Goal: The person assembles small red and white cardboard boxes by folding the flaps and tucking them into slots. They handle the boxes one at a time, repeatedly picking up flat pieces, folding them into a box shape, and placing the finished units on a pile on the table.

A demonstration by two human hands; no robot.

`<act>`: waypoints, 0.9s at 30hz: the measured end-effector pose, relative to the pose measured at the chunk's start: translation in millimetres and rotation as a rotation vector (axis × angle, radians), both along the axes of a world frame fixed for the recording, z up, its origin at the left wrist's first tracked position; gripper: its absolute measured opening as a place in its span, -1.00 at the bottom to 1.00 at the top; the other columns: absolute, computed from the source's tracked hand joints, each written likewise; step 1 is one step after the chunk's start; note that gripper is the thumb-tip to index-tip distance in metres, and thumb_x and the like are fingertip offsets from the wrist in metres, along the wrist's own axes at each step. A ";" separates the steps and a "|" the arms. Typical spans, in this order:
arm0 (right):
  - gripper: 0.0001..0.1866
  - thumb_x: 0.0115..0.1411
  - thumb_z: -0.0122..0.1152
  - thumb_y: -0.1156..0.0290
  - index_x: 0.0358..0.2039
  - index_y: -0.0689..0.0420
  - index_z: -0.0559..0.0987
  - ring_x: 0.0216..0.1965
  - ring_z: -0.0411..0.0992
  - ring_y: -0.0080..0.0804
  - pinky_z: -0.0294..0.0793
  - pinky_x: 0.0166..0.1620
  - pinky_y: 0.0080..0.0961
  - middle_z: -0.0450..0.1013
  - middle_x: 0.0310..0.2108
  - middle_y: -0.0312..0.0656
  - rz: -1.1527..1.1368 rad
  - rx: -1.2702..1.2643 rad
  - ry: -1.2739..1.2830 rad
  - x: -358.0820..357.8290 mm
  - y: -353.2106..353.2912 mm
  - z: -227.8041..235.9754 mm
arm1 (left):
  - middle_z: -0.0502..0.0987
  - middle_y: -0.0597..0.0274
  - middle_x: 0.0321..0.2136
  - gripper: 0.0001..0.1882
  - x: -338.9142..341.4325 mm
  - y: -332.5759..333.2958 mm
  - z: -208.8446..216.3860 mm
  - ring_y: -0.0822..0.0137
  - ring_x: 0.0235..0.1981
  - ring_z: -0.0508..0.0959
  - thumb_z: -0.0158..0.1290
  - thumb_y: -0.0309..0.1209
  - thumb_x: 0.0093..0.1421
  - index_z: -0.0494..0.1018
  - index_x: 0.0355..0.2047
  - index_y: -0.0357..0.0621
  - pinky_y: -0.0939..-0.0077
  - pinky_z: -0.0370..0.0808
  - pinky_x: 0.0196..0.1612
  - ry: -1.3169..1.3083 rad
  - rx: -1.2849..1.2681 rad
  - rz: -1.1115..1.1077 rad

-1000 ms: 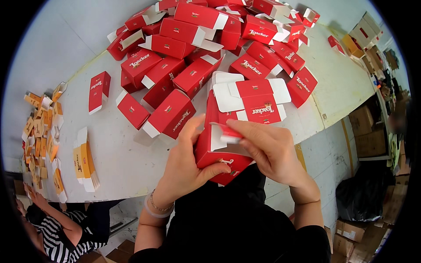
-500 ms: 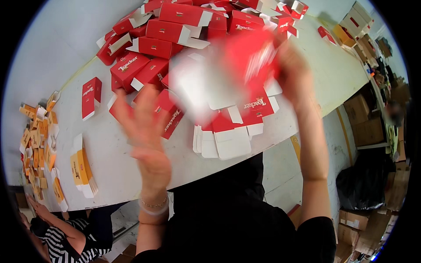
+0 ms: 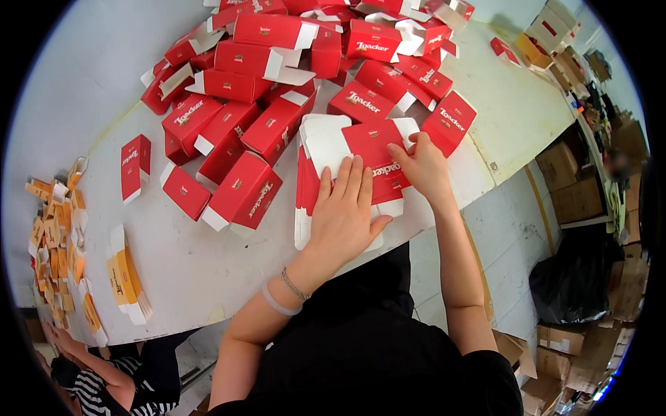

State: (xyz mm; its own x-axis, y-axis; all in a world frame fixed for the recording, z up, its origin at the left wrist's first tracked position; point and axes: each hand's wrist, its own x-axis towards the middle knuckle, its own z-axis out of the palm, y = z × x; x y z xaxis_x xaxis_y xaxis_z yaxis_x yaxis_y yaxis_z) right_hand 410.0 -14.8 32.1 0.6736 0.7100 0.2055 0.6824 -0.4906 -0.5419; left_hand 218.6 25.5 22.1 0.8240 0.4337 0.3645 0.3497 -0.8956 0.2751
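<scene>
A stack of flattened red-and-white cartons [image 3: 303,187] lies near the table's front edge. Across the top one, a flat red carton [image 3: 378,142], my left hand [image 3: 343,211] rests palm down, fingers stretched out and holding nothing. At that carton's right side, my right hand [image 3: 427,168] has its fingers bent round the edge and its thumb on the printed face. The fingertips beneath are partly hidden. Just beyond the stack, folded-up red boxes [image 3: 361,102] lie in a heap, several with white end flaps standing out.
Flat yellow cartons [image 3: 125,274] lie at the left, with a pile of small yellow boxes [image 3: 59,236] past them. One red box [image 3: 135,166] lies apart on the white table [image 3: 187,263]. A co-worker in a striped top [image 3: 104,388] sits lower left. Cardboard boxes [image 3: 583,173] line the right.
A blurred red-and-white carton was in the air by my right hand. Both hands have since come down onto the stack, the left one moving in from the left and flattening.
</scene>
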 end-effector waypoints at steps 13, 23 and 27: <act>-0.82 -0.04 0.31 0.55 -0.37 0.18 0.54 -0.43 0.45 -0.35 0.21 -0.31 -0.34 0.53 -0.41 -0.20 0.636 0.516 -0.064 -108.6 -51.6 142.1 | 0.20 -0.32 0.19 -0.25 -38.4 -2.1 102.7 -0.25 0.19 0.27 0.37 -0.27 -0.19 0.38 0.09 0.25 -0.42 0.05 0.09 -0.522 0.328 0.148; -0.59 0.20 0.17 0.20 -0.10 0.30 0.56 -0.10 0.47 0.01 0.45 -0.02 -0.14 0.52 -0.09 0.08 0.778 0.968 -0.193 -122.1 -40.5 107.8 | 0.29 0.08 0.11 0.09 -106.5 -25.4 98.2 0.23 0.09 0.44 0.46 -0.24 -0.09 -0.06 0.27 -0.20 0.33 0.46 0.07 -0.902 -1.019 -0.213; -0.62 0.15 0.21 0.42 -0.07 0.39 0.48 -0.21 0.51 0.00 0.49 -0.14 -0.27 0.52 -0.19 0.10 0.950 0.878 0.237 -116.4 -50.3 78.9 | 0.38 0.12 -0.02 -0.17 -94.3 -28.6 54.8 0.27 -0.09 0.48 0.34 -0.08 0.04 0.15 0.13 -0.20 0.46 0.45 -0.07 -0.816 -0.727 -0.181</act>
